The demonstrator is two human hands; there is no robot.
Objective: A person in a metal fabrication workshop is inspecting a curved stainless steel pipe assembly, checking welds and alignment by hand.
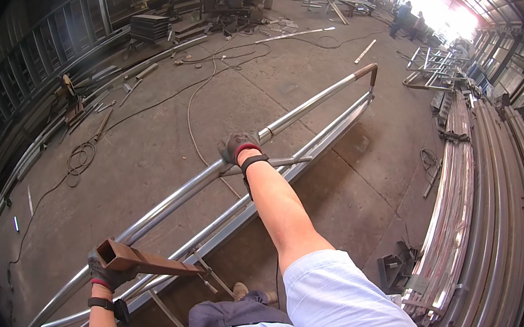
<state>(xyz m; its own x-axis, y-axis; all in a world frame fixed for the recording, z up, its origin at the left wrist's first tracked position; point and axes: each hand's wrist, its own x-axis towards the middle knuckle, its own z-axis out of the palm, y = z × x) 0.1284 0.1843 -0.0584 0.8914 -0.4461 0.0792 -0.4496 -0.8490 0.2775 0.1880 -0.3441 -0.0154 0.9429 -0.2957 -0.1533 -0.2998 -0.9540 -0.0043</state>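
Note:
A long frame of shiny round metal tube [170, 209] runs slantwise from the lower left to the upper middle, with a rusty brown bend [368, 71] at its far end. My right hand [238, 146], in a dark glove with a red cuff, is closed round the upper rail about midway along. At the near end my gloved left hand [110, 274] grips a rusty square steel tube [156, 263] close to its open end. That tube lies across the frame toward my body. My left fingers are partly hidden behind it.
Bundles of long metal pipes [498, 228] lie along the right. Cables [81, 156] trail over the concrete floor [145, 148] at left. Metal racks [38, 55] and scrap line the left wall. Two people [401, 20] are far off near the bright doorway. My shoes [241, 290] stand beside the frame.

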